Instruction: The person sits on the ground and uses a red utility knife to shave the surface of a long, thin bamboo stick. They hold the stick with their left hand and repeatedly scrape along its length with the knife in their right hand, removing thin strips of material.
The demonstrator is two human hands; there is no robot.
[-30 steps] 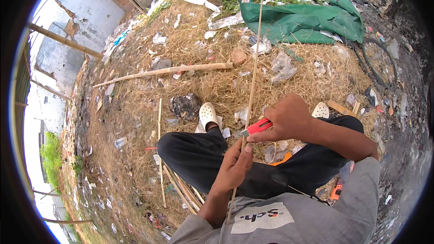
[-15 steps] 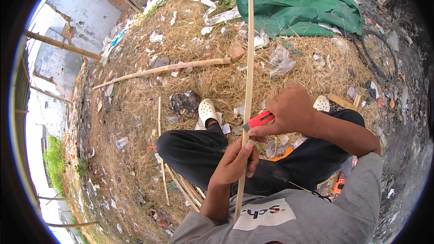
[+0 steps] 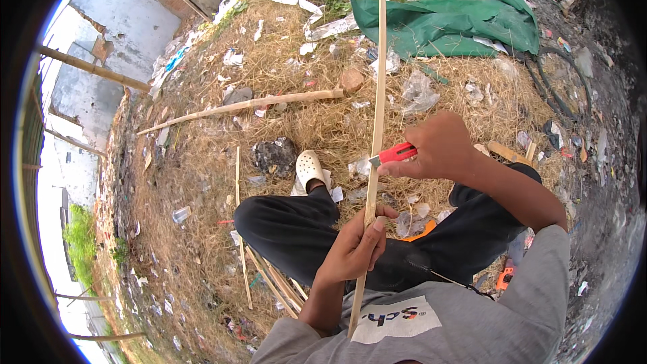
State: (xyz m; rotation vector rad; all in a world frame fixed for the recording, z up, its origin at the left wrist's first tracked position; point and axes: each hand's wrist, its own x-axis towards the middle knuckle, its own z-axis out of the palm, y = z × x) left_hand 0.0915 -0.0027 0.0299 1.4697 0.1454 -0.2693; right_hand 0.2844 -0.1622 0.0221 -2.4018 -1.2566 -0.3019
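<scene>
A long, pale bamboo strip (image 3: pixel 379 81) stands nearly upright in view, running from my chest past the far edge. My left hand (image 3: pixel 356 246) is closed round its lower part, thumb on top. Farther up, my right hand (image 3: pixel 438 148) grips a red utility knife (image 3: pixel 397 153), its short blade against the strip's right edge. A gap of bare strip lies between the two hands. My crossed legs in dark trousers (image 3: pixel 290 229) are beneath.
Several cut bamboo strips (image 3: pixel 269 282) lie by my left knee. A longer bamboo piece (image 3: pixel 269 99) rests on dry grass ahead. A green tarp (image 3: pixel 445 23) spreads at the far side, with black hoses (image 3: pixel 552 87) on its right. Litter and a dark lump (image 3: pixel 275 155) dot the ground.
My right hand has slid the knife up along the strip, away from my left hand. The strip's far end has tilted slightly to the right.
</scene>
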